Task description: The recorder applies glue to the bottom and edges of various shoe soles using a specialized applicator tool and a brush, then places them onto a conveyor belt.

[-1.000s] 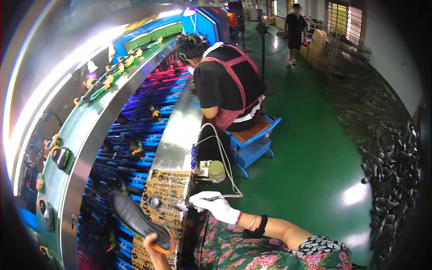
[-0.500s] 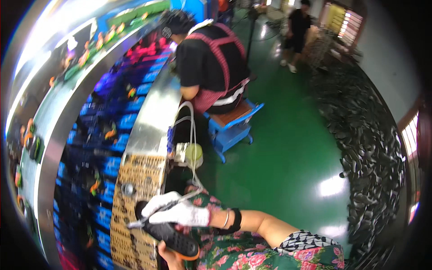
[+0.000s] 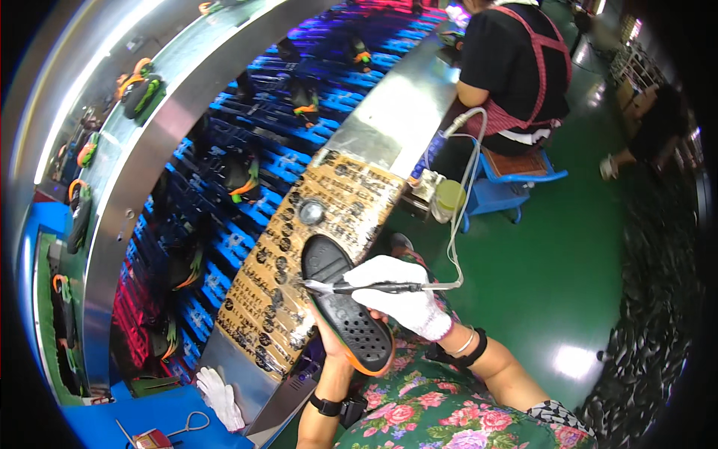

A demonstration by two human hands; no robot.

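Observation:
A black shoe sole [image 3: 364, 338] with an orange edge and holes at its near end is held tilted over the cardboard-covered part of the bench. My bare left hand [image 3: 333, 344] grips it from below and the side, partly hidden by it. My right hand [image 3: 404, 295], in a white glove, is closed around a slim dark brush [image 3: 340, 287] with a pale tube running from its back end. The brush lies across the sole's middle, its whitish tip near the left edge; I cannot tell whether the tip touches.
A belt [image 3: 258, 198] with blue strips carries shoe parts along the left. A round metal piece [image 3: 310, 212] rests on the cardboard [image 3: 254, 299]. A white glove [image 3: 219, 398] lies at lower left. A co-worker [image 3: 508, 75] sits ahead on a blue stool [image 3: 493, 206]; dark pieces [image 3: 643, 337] pile up right.
The view has swung left, so the bench and co-worker sit farther right. The sole shows more fully, and the brush lies farther down it. Both hands keep their hold.

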